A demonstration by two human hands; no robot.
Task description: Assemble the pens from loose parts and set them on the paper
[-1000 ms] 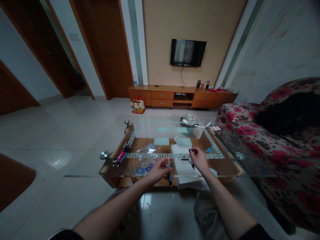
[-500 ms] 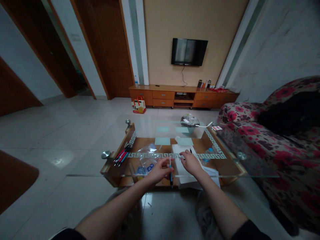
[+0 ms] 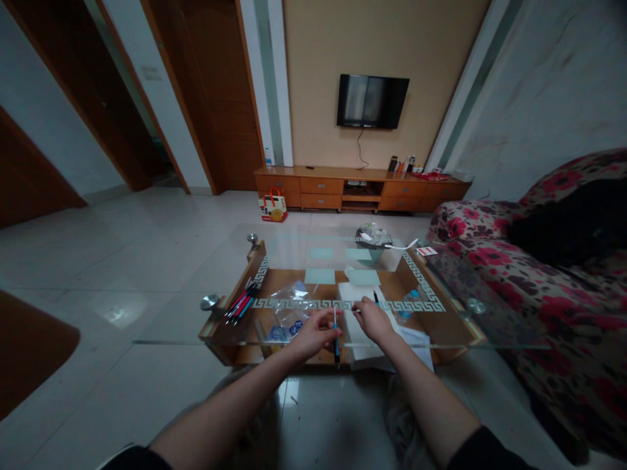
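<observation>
A glass surface spans the lower frame; beyond it, left of center, stands a bag, its print too small to read. At lower center, the right grip bends inward, its hold unclear; the left grip clasps a blue-and-black pen upright.

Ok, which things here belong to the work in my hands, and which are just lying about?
Probably part of the work:
- blue pen in your left hand
- dark pen piece just beyond your right hand
- bundle of pens

Apparently just lying about:
- blue-capped bottle
- carrier bag
- red-and-white card
</observation>
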